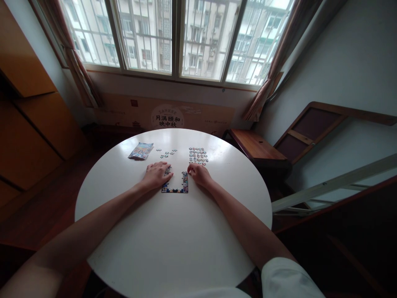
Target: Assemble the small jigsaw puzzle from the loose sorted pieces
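A partly joined jigsaw puzzle (175, 191) lies on the white round table (173, 231), its bottom row and two side columns forming a U. My left hand (156, 174) rests flat over the left column, fingers stretched and thumb reaching inward, covering part of it. At the upper end of the right column, my right hand (199, 174) is closed in a pinch on a jigsaw piece, mostly hidden by the fingertips. Just beyond that hand, loose jigsaw pieces (198, 155) are laid out in rows. Several more scattered pieces (166, 154) lie beyond my left hand.
A colourful printed packet (141, 151) lies at the table's far left. Behind the table are a printed banner (192, 114) and barred windows. A wooden bench (257, 145) stands at the right, and orange cabinets (40, 124) are at the left.
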A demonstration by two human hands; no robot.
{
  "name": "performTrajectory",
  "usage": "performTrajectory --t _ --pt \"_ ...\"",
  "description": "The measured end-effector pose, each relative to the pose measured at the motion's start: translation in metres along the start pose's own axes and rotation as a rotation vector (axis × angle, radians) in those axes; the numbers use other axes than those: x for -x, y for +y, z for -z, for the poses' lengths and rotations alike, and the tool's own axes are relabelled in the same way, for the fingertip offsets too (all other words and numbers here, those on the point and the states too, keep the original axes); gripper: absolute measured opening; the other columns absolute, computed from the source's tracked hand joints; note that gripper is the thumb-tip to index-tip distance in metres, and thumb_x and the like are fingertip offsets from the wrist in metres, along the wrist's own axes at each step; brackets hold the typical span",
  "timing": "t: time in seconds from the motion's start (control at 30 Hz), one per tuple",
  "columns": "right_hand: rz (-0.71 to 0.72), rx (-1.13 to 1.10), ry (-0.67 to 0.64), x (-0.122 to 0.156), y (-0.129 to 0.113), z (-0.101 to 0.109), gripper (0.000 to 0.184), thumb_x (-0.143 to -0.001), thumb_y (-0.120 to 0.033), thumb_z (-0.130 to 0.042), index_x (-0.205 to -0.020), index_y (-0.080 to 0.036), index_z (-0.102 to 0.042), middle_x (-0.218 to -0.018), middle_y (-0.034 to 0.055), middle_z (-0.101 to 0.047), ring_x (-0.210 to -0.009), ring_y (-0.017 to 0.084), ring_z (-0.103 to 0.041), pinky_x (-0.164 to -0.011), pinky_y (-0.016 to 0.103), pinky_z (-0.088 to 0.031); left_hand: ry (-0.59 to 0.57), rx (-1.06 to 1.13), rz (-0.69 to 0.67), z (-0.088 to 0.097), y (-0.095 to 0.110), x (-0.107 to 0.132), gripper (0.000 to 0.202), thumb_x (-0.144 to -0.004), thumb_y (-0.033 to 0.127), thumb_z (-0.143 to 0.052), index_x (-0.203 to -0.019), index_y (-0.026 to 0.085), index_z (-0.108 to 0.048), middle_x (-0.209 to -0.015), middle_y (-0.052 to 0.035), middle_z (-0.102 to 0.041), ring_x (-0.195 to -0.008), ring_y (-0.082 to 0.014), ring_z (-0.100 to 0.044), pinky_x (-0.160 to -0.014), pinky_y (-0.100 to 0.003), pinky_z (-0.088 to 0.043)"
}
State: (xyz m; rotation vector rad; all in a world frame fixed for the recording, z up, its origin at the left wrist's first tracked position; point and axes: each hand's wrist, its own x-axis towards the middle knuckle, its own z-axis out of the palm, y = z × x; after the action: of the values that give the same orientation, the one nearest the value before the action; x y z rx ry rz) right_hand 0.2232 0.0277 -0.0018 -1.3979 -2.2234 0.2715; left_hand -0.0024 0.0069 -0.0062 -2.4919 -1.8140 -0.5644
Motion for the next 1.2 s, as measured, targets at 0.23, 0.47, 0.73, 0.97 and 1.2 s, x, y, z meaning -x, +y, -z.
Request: performTrajectory --t 0.23,0.47,0.73,0.97,1.2 --pt "-0.002 -0.004 -0.003 0.0001 -0.0002 0.0003 0.022 -0.082 -0.010 -0.046 -0.079 -0.020 -0.065 -0.086 0.0024 -0.067 -0.077 0.016 -0.057 -0.066 0.024 -0.036 0.004 0.001 -0.007 0.0004 0.0004 0.0002 0.047 -0.086 0.051 -0.044 -0.122 0.023 -0.057 -0.130 -0.0086 -0.054 -0.119 -0.0272 -0.047 -0.100 -0.044 -0.030" --pt "-0.011 0.004 -0.011 -0.0003 -0.0011 0.0005 0.022 -0.082 -0.011 -0.046 -0.081 -0.020 -0.066 -0.087 0.0027 -0.067 -0.077 0.016 -0.056 -0.066 0.023 -0.037 -0.008 0.005 0.009 0.0002 0.0003 0.0001 0.047 -0.086 0.051 -0.045 -0.123 0.025 -0.057 -0.131 -0.0079 -0.054 -0.120 -0.0280 -0.047 -0.101 -0.044 -0.029" --pt "-0.007 0.000 -0.013 0.0004 -0.0008 0.0007 0.022 -0.083 -0.011 -0.046 -0.081 -0.020 -0.066 -0.087 0.0028 -0.067 -0.077 0.016 -0.056 -0.066 0.024 -0.037 -0.022 0.002 0.016 0.0030 0.0024 0.0003 0.047 -0.086 0.051 -0.044 -0.123 0.025 -0.057 -0.132 -0.0080 -0.053 -0.121 -0.0275 -0.046 -0.101 -0.044 -0.029" --pt "-0.010 0.001 -0.018 0.0003 -0.0012 0.0013 0.022 -0.083 -0.011 -0.046 -0.082 -0.020 -0.066 -0.088 0.0029 -0.067 -0.079 0.016 -0.057 -0.068 0.024 -0.037 -0.031 0.006 0.024 0.0038 0.0032 0.0006 0.046 -0.086 0.050 -0.045 -0.123 0.025 -0.057 -0.132 -0.0077 -0.053 -0.121 -0.0272 -0.045 -0.102 -0.043 -0.028" --pt "0.000 -0.001 -0.005 0.0004 0.0002 0.0000 0.023 -0.082 -0.012 -0.045 -0.081 -0.021 -0.065 -0.087 0.0028 -0.066 -0.077 0.016 -0.056 -0.067 0.024 -0.036 -0.019 0.000 0.012 0.0020 0.0018 0.0007 0.047 -0.086 0.051 -0.044 -0.123 0.025 -0.056 -0.132 -0.0081 -0.053 -0.121 -0.0270 -0.046 -0.102 -0.043 -0.028"
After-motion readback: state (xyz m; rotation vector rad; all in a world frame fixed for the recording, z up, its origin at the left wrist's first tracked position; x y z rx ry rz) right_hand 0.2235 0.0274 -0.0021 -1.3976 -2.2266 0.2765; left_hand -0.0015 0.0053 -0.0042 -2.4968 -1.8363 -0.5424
